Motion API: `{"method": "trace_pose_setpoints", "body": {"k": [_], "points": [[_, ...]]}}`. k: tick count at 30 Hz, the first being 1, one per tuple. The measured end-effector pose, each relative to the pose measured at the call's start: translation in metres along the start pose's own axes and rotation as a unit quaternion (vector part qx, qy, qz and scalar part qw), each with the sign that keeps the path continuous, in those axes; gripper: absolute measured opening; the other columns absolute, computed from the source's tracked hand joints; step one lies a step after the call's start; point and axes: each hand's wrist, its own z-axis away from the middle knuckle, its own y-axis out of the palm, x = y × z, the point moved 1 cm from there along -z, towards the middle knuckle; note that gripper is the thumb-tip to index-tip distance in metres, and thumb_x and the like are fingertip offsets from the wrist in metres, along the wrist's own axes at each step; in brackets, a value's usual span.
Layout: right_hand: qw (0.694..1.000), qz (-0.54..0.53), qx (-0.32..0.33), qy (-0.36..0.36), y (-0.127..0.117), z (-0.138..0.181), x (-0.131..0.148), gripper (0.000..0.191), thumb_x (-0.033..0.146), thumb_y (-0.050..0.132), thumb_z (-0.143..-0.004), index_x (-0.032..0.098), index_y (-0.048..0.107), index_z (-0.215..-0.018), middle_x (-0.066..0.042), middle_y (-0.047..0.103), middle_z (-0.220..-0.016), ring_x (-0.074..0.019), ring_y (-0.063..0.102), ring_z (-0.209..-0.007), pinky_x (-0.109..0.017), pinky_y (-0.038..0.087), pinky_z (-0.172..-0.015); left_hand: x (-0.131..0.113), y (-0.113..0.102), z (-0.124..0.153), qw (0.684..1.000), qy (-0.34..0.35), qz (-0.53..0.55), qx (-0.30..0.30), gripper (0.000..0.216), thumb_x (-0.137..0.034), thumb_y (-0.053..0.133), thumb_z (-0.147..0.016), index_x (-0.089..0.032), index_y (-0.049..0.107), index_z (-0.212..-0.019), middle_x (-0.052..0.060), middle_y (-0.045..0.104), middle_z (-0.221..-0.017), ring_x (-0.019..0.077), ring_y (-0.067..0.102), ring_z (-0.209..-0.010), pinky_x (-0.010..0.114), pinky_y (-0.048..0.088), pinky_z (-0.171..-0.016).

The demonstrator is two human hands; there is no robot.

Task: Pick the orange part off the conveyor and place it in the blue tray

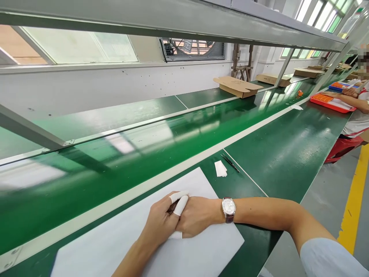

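My left hand (162, 220) reaches up from the bottom edge, its fingers folded over my right hand (197, 216). White finger cots cover the left thumb and a finger, which press on the back of the right hand. The right hand comes in from the right side, with a wristwatch (228, 206) on its wrist. Most of its fingers are hidden under the left hand; one white-covered tip shows below. Both hands rest on a large white sheet (198, 254) on the green workbench (288, 154).
Beyond the sheet lie small white paper pieces (220, 169) and black tweezers (230, 163). A green conveyor belt (138, 154) runs alongside. Cardboard boxes (238, 85) stand behind it. Overhead hangs a grey beam (173, 23). At far right, another person's arms rest by a red tray (333, 104).
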Motion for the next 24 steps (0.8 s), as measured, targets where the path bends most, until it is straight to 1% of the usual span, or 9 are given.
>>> {"method": "trace_pose_setpoints", "body": {"k": [3, 6, 8, 13, 16, 20, 24], "points": [[0.999, -0.008, -0.018, 0.025, 0.0023, 0.0013, -0.0005, 0.035, 0.023, 0.046, -0.095, 0.019, 0.072, -0.072, -0.005, 0.069, -0.064, -0.0220, 0.055, -0.063, -0.039, 0.040, -0.058, -0.0028, -0.0009, -0.0017, 0.999, -0.028, 0.005, 0.025, 0.032, -0.038, 0.050, -0.099, -0.023, 0.077, -0.106, 0.004, 0.080, -0.107, 0.0215, 0.075, -0.093, 0.030, 0.060, -0.078], [0.999, -0.013, -0.032, 0.036, 0.0021, 0.0018, -0.0015, 0.031, 0.025, 0.049, -0.093, 0.019, 0.074, -0.075, -0.004, 0.070, -0.066, -0.0225, 0.056, -0.066, -0.038, 0.042, -0.061, -0.0056, -0.0029, -0.0021, 0.998, -0.043, 0.010, 0.032, 0.032, -0.035, 0.049, -0.097, -0.022, 0.077, -0.106, 0.005, 0.080, -0.106, 0.0211, 0.074, -0.091, 0.030, 0.060, -0.078], [0.999, -0.015, -0.022, 0.037, 0.0000, 0.0017, -0.0017, 0.028, 0.023, 0.051, -0.091, 0.019, 0.074, -0.076, -0.004, 0.070, -0.067, -0.0221, 0.056, -0.067, -0.038, 0.042, -0.062, -0.0059, -0.0035, -0.0016, 0.998, -0.050, 0.012, 0.037, 0.031, -0.032, 0.049, -0.095, -0.022, 0.076, -0.107, 0.004, 0.080, -0.107, 0.0209, 0.074, -0.092, 0.030, 0.060, -0.079], [0.999, -0.020, 0.025, 0.044, -0.0061, 0.0003, -0.0013, 0.031, 0.022, 0.050, -0.093, 0.018, 0.074, -0.075, -0.004, 0.070, -0.065, -0.0205, 0.054, -0.063, -0.036, 0.043, -0.060, -0.0045, -0.0045, -0.0002, 0.998, -0.050, 0.021, 0.040, 0.032, -0.027, 0.049, -0.092, -0.023, 0.075, -0.109, 0.003, 0.079, -0.110, 0.0214, 0.074, -0.094, 0.029, 0.061, -0.078], [0.998, -0.024, 0.031, 0.047, -0.0049, -0.0002, -0.0018, 0.031, 0.023, 0.051, -0.093, 0.018, 0.074, -0.073, -0.005, 0.069, -0.065, -0.0206, 0.054, -0.063, -0.036, 0.043, -0.060, -0.0043, -0.0043, -0.0002, 0.998, -0.051, 0.024, 0.038, 0.031, -0.027, 0.049, -0.091, -0.023, 0.076, -0.106, 0.004, 0.080, -0.107, 0.0216, 0.075, -0.092, 0.029, 0.061, -0.075], [0.998, -0.024, 0.033, 0.040, -0.0008, 0.0010, -0.0036, 0.026, 0.020, 0.053, -0.090, 0.018, 0.074, -0.074, -0.005, 0.070, -0.065, -0.0210, 0.053, -0.063, -0.036, 0.042, -0.059, -0.0026, -0.0005, 0.0000, 0.998, -0.054, 0.031, 0.021, 0.030, -0.025, 0.050, -0.090, -0.023, 0.075, -0.105, 0.003, 0.079, -0.106, 0.0218, 0.074, -0.093, 0.030, 0.060, -0.078], [0.997, -0.021, 0.053, 0.045, -0.0008, 0.0027, -0.0031, 0.022, 0.023, 0.059, -0.086, 0.017, 0.074, -0.071, -0.005, 0.068, -0.062, -0.0202, 0.050, -0.059, -0.036, 0.041, -0.055, -0.0038, 0.0043, 0.0007, 0.996, -0.064, 0.055, 0.008, 0.029, -0.021, 0.048, -0.090, -0.022, 0.074, -0.103, 0.005, 0.078, -0.103, 0.0205, 0.072, -0.089, 0.031, 0.058, -0.079]]}}
